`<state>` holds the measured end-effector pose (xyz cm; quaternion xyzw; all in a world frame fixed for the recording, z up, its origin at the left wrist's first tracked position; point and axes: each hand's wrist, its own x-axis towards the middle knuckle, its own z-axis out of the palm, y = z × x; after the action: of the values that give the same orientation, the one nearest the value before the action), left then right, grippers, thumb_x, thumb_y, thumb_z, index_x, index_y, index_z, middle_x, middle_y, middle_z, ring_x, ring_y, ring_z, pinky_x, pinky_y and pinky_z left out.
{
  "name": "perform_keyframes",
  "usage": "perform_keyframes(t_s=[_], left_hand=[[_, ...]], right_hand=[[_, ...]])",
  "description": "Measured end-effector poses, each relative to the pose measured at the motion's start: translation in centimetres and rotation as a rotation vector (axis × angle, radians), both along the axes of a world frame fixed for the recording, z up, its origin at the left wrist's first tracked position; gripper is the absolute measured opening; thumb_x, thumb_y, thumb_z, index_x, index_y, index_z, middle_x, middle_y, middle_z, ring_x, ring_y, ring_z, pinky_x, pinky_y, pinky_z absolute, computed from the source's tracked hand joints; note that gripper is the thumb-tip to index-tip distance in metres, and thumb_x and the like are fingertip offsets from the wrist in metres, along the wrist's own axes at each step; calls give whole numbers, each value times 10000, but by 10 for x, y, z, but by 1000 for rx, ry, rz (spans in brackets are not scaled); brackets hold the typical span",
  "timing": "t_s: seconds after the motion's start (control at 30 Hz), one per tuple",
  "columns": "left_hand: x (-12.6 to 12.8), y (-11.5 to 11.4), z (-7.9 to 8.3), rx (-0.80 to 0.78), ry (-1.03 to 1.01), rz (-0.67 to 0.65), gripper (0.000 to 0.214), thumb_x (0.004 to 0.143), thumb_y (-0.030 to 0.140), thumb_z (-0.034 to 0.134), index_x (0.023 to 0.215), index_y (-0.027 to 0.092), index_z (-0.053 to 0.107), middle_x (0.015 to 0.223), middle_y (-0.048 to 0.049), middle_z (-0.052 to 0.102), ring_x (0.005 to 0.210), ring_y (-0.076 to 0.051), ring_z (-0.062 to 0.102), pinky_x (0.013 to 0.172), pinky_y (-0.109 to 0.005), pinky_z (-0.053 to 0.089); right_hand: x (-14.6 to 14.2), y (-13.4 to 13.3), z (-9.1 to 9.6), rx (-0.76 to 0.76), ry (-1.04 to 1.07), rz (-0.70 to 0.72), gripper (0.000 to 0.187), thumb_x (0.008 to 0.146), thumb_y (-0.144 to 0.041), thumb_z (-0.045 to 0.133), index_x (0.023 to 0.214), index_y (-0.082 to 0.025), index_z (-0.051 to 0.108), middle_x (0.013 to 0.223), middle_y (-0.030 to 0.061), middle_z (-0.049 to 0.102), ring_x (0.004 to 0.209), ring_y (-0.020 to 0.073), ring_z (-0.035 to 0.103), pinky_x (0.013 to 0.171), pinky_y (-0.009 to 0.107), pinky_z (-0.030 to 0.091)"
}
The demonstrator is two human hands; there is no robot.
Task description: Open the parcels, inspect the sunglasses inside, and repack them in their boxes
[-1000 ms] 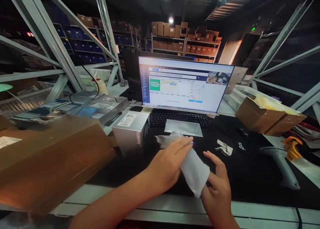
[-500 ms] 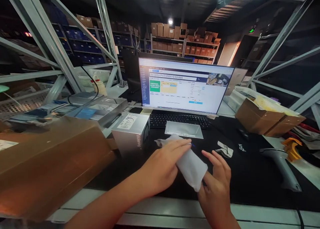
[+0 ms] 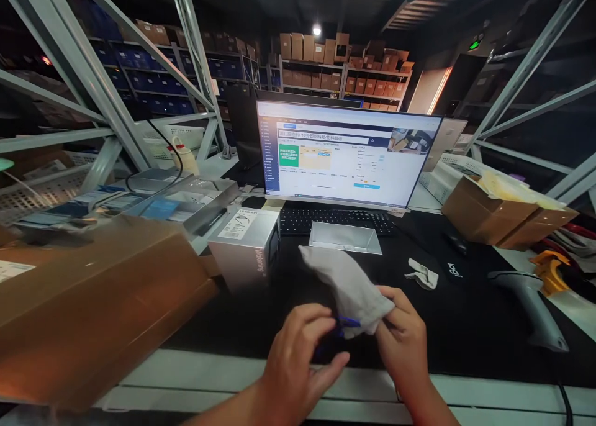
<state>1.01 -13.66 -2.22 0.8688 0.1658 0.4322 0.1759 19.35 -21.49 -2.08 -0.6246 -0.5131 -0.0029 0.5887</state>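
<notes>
A light grey cloth pouch (image 3: 347, 283) hangs over the black desk mat, its far end pointing up and left. My right hand (image 3: 403, 333) pinches its near right corner between thumb and fingers. At the pouch's near edge shows a blue strip (image 3: 348, 321), perhaps a drawstring. My left hand (image 3: 305, 351) is just left of that strip, fingers curved and thumb apart, with nothing visible in it. Behind the pouch lies an open, shallow white box (image 3: 344, 236). To the left stands a silver-white printed carton (image 3: 246, 246). A crumpled whitish scrap (image 3: 423, 274) lies to the right.
A monitor (image 3: 347, 156) and black keyboard (image 3: 298, 221) stand at the back. A large cardboard box (image 3: 102, 302) fills the left front. On the right are a barcode scanner (image 3: 531, 308), a mouse (image 3: 455, 244) and another cardboard box (image 3: 488, 212). Metal frame posts rise on both sides.
My left hand has come off the top of the pouch and moved down toward me. The right hand now pinches the pouch's corner, and the blue strip has come into view at its edge.
</notes>
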Motion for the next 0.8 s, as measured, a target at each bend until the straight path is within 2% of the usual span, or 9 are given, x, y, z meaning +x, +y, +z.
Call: perform_keyframes(t_s=[0.1, 0.17, 0.27, 0.4, 0.5, 0.6, 0.67, 0.73, 0.8], left_hand=[[-4, 1, -15, -255, 138, 66, 494, 872, 352, 705, 1283, 202, 476, 1030, -66, 661, 743, -164, 657, 544, -240, 526], [-3, 2, -19, -301, 230, 13, 403, 892, 366, 685, 1228, 207, 528, 906, -18, 676, 672, -154, 636, 564, -250, 506], [1, 2, -17, -300, 256, -21, 166, 967, 362, 578, 974, 199, 607, 748, 12, 649, 615, -143, 601, 582, -248, 454], [3, 2, -12, -229, 223, -45, 397, 1052, 265, 367, 696, 193, 527, 609, 18, 567, 549, -113, 549, 554, -239, 367], [-1, 4, -12, -141, 260, -119, 446, 1057, 272, 358, 630, 195, 459, 542, 34, 500, 482, -99, 485, 516, -252, 308], [-8, 10, -13, -117, 332, -229, 480, 1058, 319, 362, 603, 192, 446, 507, 41, 477, 455, -93, 462, 496, -257, 282], [-15, 17, -13, -163, 376, -261, 486, 1055, 335, 367, 605, 188, 475, 503, 41, 494, 459, -90, 480, 497, -237, 302], [-24, 26, -10, -220, 409, -226, 478, 1049, 337, 379, 613, 184, 504, 513, 38, 522, 467, -88, 501, 495, -212, 325], [-34, 35, -7, -239, 434, -174, 470, 1042, 335, 389, 617, 183, 521, 522, 37, 540, 469, -87, 512, 491, -198, 340]], right_hand=[[-1, 5, 3, -30, 136, 1, 217, 829, -163, 625, 669, -218, 762, 916, 61, 696, 805, 189, 673, 645, 267, 531], [-4, 8, 1, -37, 154, 16, 214, 820, -163, 633, 669, -225, 770, 912, 58, 701, 802, 191, 665, 653, 277, 521], [-8, 11, -4, -25, 84, -10, 223, 815, -145, 627, 683, -244, 776, 898, 45, 706, 804, 193, 632, 678, 301, 496], [-5, 10, -8, -101, -48, -113, 223, 827, -143, 612, 733, -255, 781, 926, 41, 707, 810, 202, 600, 698, 327, 466], [5, 12, -5, -234, -105, -166, 219, 810, -133, 608, 799, -258, 787, 973, 35, 693, 830, 202, 626, 683, 316, 468], [19, 14, 2, -399, -142, -164, 197, 800, -146, 631, 763, -270, 779, 983, 9, 668, 724, 156, 630, 593, 278, 443], [32, 15, 10, -478, -141, -45, 178, 810, -186, 658, 702, -271, 769, 970, 1, 654, 694, 138, 619, 578, 265, 438], [49, 11, 17, -507, -64, 206, 140, 812, -242, 696, 704, -272, 781, 989, 8, 655, 733, 142, 628, 603, 262, 461], [73, 4, 22, -478, 123, 428, 68, 788, -292, 747, 768, -262, 805, 1014, 28, 671, 803, 157, 645, 646, 263, 494]])
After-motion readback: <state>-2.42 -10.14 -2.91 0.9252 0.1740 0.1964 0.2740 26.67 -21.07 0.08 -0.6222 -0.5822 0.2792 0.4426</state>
